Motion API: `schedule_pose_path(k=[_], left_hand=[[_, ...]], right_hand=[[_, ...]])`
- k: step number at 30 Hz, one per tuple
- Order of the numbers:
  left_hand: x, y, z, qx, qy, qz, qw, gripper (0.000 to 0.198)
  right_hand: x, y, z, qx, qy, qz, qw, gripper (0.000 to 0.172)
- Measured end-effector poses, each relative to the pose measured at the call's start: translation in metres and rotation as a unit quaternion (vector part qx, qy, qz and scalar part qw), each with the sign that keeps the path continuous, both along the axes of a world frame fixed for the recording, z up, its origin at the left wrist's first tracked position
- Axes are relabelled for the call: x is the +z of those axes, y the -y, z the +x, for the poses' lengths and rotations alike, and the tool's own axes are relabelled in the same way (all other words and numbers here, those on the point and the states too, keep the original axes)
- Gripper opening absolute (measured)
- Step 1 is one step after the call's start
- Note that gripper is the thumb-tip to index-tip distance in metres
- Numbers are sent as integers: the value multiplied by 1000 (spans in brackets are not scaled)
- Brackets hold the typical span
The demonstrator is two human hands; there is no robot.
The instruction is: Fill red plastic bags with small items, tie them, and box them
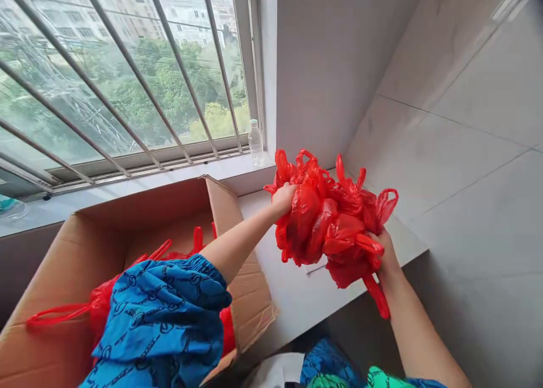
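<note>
Red plastic bags (326,224), clumped in one bulky bundle, are held up between my hands over the white desk (280,286). My left hand (285,199) grips the bundle's left end, fingers curled into the film; my right hand (385,255) clasps the opposite end, its fingers mostly hidden, beyond the cardboard box (254,292) under my left arm.

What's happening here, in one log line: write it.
Left hand: gripping red bag bundle | right hand: holding bundle's other side | cardboard box: open, more red bags inside | clear bottle: upright on windowsill
</note>
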State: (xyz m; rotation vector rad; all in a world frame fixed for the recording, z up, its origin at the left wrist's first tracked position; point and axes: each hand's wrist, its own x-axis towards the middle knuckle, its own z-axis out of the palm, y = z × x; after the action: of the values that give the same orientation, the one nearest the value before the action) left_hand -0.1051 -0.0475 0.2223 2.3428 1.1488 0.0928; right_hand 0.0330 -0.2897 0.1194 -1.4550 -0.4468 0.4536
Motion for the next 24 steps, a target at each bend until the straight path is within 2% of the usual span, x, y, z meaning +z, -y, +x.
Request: schedule_pose_path(k=[3, 6, 8, 10, 13, 15, 17, 20, 22, 24], left_hand=[[-35, -65, 42, 24, -2, -17, 1000, 29], [-69, -104, 96, 50, -2, -32, 998, 34], [-91, -119, 127, 66, 2, -40, 997, 35], [-111, -128, 146, 81, 7, -46, 996, 38], [-136, -135, 151, 93, 22, -53, 994, 55], [-148, -131, 139, 100, 39, -52, 993, 66], [-158, -118, 119, 121, 60, -37, 990, 69], [-175, -78, 86, 197, 156, 19, 968, 64], [-189, -41, 70, 243, 269, 52, 930, 58], [-203, -3, 59, 273, 359, 49, 891, 50]], right_hand=[[-21, -83, 62, 12, 43, -49, 998, 45], [-40, -143, 140, 32, 84, -94, 992, 46], [-51, -170, 186, 41, 110, -127, 985, 46], [-62, -188, 219, 48, 141, -168, 974, 47], [-74, -201, 250, 70, 179, -221, 956, 59], [-78, -201, 262, 94, 189, -246, 946, 71], [-75, -195, 267, 103, 219, -292, 925, 82], [-54, -183, 247, 35, 334, -353, 873, 81], [-37, -177, 211, -21, 414, -279, 866, 58], [-26, -175, 165, 10, 453, -164, 876, 44]])
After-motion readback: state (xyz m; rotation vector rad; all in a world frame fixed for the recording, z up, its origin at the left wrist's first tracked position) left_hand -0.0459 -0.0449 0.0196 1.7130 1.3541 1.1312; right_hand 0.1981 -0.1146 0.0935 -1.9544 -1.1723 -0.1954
